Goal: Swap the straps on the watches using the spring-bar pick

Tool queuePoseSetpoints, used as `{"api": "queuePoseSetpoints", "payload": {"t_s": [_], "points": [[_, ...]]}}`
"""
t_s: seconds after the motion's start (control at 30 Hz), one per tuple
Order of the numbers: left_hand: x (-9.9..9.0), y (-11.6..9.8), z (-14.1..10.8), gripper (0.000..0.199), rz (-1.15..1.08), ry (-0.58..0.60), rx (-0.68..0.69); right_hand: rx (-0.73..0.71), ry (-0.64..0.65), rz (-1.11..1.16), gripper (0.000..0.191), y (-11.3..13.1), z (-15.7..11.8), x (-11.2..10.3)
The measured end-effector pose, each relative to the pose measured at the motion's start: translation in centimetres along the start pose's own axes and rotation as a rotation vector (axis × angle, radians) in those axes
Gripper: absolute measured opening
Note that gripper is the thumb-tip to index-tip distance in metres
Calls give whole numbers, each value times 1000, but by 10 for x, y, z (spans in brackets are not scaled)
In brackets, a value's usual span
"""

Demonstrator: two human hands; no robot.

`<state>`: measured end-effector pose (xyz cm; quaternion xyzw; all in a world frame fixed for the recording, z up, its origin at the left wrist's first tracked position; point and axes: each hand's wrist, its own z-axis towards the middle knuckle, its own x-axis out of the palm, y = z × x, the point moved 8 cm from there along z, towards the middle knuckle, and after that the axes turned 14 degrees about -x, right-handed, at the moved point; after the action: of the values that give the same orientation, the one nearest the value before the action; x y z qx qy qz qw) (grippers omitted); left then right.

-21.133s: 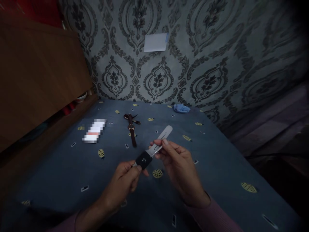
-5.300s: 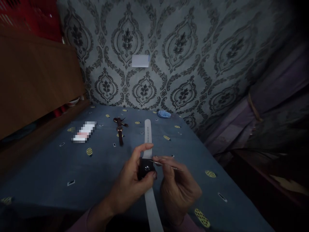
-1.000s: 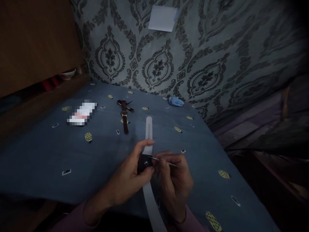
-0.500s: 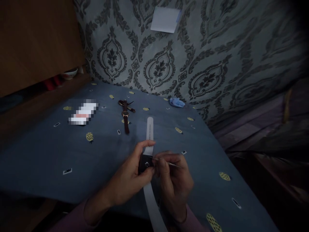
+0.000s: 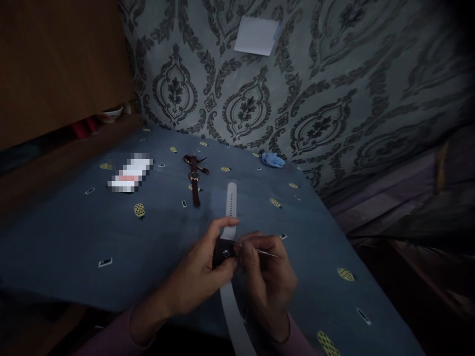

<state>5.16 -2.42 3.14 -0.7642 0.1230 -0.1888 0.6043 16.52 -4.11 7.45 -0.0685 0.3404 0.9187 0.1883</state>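
Observation:
A smartwatch with a dark case (image 5: 223,251) and a white strap (image 5: 231,198) is held above the blue cloth. My left hand (image 5: 196,269) grips the case from the left, thumb below and index finger across the strap's upper part. The lower strap piece (image 5: 233,311) hangs toward me. My right hand (image 5: 265,277) pinches a thin metal tool (image 5: 267,253), its tip side at the case's upper right edge. Whether the tip touches the case is hard to tell.
Brown-strapped watches (image 5: 194,176) lie on the patterned tablecloth (image 5: 74,232) beyond my hands. A pixelated, phone-like object (image 5: 131,173) is at the left. A crumpled blue cloth or glove (image 5: 272,159) rests near the wall. A white card (image 5: 257,35) is on the wallpaper.
The view has shifted slightly, so the table items appear a little lower and to the right. Both hands keep their holds, with the tool still at the case edge.

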Motion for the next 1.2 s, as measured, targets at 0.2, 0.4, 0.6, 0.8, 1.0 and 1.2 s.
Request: {"api": "queuePoseSetpoints", "payload": {"t_s": [0.2,0.4,0.6,0.8,1.0,1.2], "points": [[0,3,2,57,-3,6,-7,-19,4,-23,17,4,4,0],[-3,1,1,56,51,-15,-9,-31,35,-38,15,7,6,2],[-2,0,0,58,69,-16,10,-62,37,-52,16,9,5,4],[-2,1,1,58,56,-28,-4,-63,37,-38,16,8,6,5],[-1,1,1,57,-5,0,10,-53,-17,-6,16,3,3,1],[-1,2,0,59,-15,8,3,-62,-17,-12,18,3,2,0]]}}
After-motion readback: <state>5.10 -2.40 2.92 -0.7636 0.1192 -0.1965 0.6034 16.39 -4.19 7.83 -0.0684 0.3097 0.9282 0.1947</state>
